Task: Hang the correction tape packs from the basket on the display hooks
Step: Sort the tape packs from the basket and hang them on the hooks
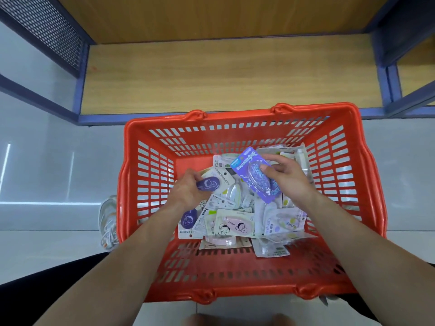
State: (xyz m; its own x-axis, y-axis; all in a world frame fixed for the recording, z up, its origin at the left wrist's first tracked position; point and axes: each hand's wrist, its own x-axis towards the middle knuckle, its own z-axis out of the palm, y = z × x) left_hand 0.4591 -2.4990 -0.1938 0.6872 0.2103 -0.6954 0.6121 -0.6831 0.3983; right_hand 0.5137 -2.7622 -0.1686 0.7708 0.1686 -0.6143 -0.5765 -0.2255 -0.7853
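A red plastic basket (367,184) stands on the floor in front of me, with several correction tape packs (237,225) piled in its bottom. Both my arms reach down into it. My right hand (288,176) pinches a purple-carded pack (255,175) and holds it tilted above the pile. My left hand (188,190) grips a white-carded pack with a dark purple tape case (209,184) at the pile's left side. No display hooks are in view.
Beyond the basket is a low wooden shelf (223,76) in a blue metal frame, with a mesh side panel (47,27) at upper left. A pale sneaker (108,222) lies on the tiled floor left of the basket.
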